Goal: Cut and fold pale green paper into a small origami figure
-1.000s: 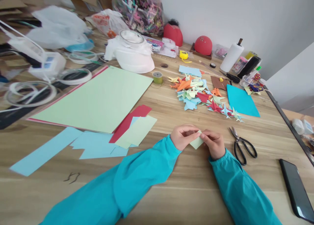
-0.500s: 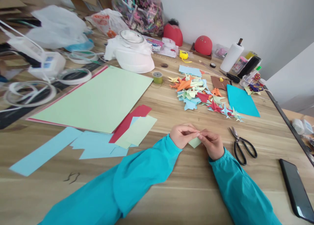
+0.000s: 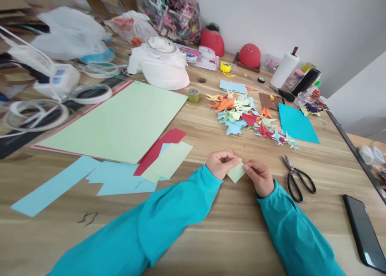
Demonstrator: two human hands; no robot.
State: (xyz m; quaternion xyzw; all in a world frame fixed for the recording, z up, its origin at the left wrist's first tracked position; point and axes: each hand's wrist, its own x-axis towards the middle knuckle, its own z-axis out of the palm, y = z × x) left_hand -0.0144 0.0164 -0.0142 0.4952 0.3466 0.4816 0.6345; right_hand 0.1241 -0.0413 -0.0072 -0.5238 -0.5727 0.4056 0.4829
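Observation:
A small light-green piece of paper [image 3: 236, 172] is held between my two hands, one corner pointing towards me. My left hand [image 3: 222, 163] pinches its upper left part between thumb and fingers. At its right corner, the thumb and fingertips of my right hand [image 3: 259, 177] close on the paper. Whether it has folds in it I cannot make out. Beyond my hands lies a heap of folded paper cranes [image 3: 241, 111] in orange, red, green and blue. Black-handled scissors [image 3: 298, 177] rest to the right, blades slightly apart.
Large green sheets [image 3: 120, 123] lie at the left, with blue strips [image 3: 57, 185] and red and green offcuts [image 3: 169, 159] in front. A thread spool [image 3: 193, 95] stands behind. To the right are a turquoise sheet [image 3: 297, 123] and a phone [image 3: 364, 232].
My hands have drawn slightly apart, the left one moving a little left. More of the green paper now shows between them.

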